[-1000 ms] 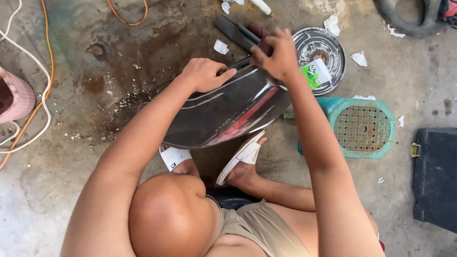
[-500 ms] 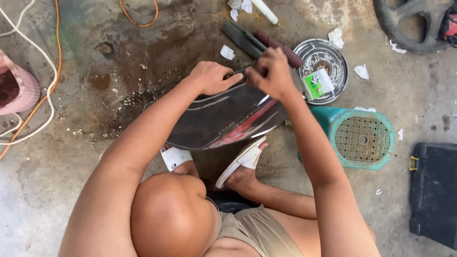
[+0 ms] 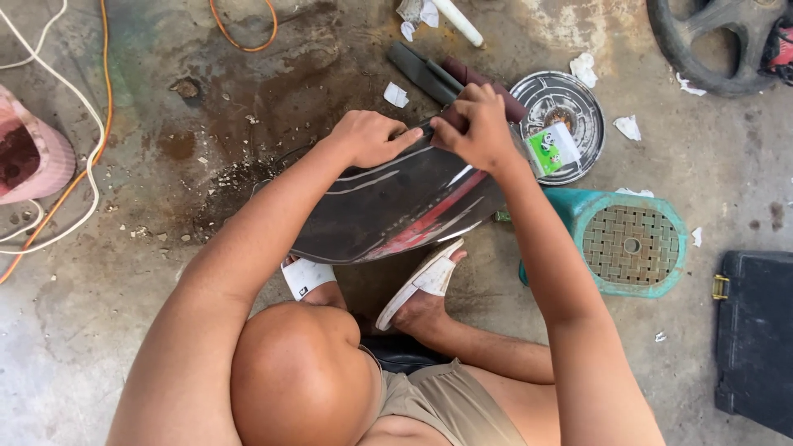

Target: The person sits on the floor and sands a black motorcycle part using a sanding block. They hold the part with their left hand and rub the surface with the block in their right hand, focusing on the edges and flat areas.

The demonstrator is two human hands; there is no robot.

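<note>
The left hand (image 3: 373, 137) lies curled, fingers (image 3: 406, 142) pressed down on the upper edge of the glossy black curved plastic panel with red and silver stripes (image 3: 396, 202); the right hand (image 3: 477, 125) meets it just beside, fingers closed around something small and dark at that same edge, though what it is cannot be told; the panel's long axis runs from lower left to upper right, sloping away from both hands toward the 2 white sandals (image 3: 421, 281); both hands sit equally near the edge; a round metal dish (image 3: 570, 99) and a teal plastic stool (image 3: 632, 244) stand to the right on the concrete floor (image 3: 124, 347).
</note>
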